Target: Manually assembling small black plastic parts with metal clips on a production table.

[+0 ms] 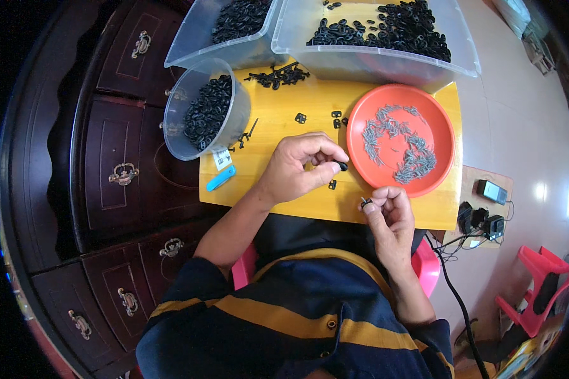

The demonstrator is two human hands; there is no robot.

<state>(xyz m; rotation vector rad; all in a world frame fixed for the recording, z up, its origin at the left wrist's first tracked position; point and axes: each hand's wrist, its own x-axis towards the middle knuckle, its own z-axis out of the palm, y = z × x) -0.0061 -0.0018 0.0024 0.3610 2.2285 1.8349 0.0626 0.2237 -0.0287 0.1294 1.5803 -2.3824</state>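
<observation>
A dark wooden cabinet stands at the person's left, beside a yellow worktop. At its far side, I see a wide clear box and a second clear box, both containing black pieces. An orange-red plate at right carries thin grey pins; a clear bucket at left contains black links.

The left hand is closed to a pinch on a black part, near the plate. The right hand, below the plate, pinches a small black fitting with a metal tip projecting.
</observation>
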